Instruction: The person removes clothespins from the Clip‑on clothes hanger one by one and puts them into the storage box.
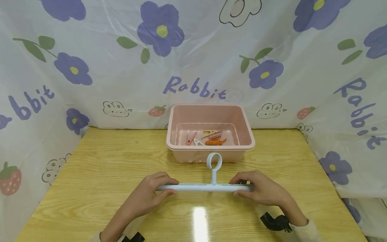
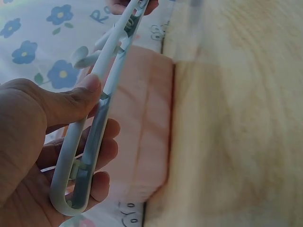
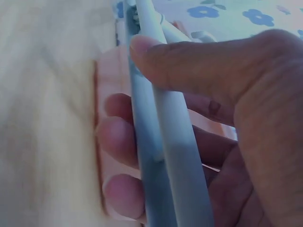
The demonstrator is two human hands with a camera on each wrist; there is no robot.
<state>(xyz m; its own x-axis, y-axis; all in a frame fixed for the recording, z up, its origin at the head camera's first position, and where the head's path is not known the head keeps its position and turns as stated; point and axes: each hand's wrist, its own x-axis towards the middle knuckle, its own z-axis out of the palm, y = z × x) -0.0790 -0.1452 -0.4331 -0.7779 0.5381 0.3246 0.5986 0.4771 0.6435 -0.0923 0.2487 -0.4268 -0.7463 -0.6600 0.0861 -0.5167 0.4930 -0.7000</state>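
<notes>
A pale blue clothes hanger [image 1: 199, 188] with a round ring hook [image 1: 214, 161] is held level above the table, hook pointing up. My left hand [image 1: 151, 191] grips its left end, and my right hand [image 1: 262, 187] grips the right end. In the left wrist view the thumb presses one side of the hanger [image 2: 65, 170] while the fingers curl beneath; the frame is a narrow slotted loop with small crosspieces. The right wrist view likewise has the thumb over the hanger [image 3: 177, 142] and fingertips wrapped round its far side.
Behind the hanger, a pink plastic basin [image 1: 211, 112] stands near the table's back edge. Several clothespins lie in it, among them an orange clothespin [image 1: 214, 142] and a pink clothespin [image 1: 190, 138]. A flower-printed cloth [image 1: 199, 60] hangs round the wooden table [image 1: 115, 161].
</notes>
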